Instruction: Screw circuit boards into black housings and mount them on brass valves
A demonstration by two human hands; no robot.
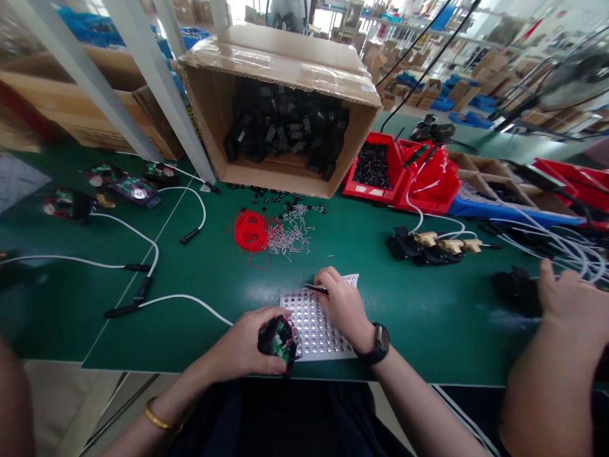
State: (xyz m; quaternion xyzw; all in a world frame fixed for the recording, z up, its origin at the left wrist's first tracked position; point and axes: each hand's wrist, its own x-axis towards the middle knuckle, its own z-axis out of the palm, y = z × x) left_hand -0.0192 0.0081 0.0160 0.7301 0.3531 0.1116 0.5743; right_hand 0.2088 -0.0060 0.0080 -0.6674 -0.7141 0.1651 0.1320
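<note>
My left hand (252, 346) is closed around a small black part with a green circuit board (280, 339) and red wires, held at the near table edge. My right hand (340, 303) pinches a thin black tool (316, 289) over a white sheet of small round dots (316, 330) lying on the green table. A black watch sits on my right wrist and a gold bangle on my left.
A tipped cardboard box (280, 63) holds black parts. In front lie a red wire coil (250, 231) and several metal pins (290, 235). Red bins (373, 168) stand to the right. White cables (143, 238) cross the left. Another person's hand (568, 298) rests at right.
</note>
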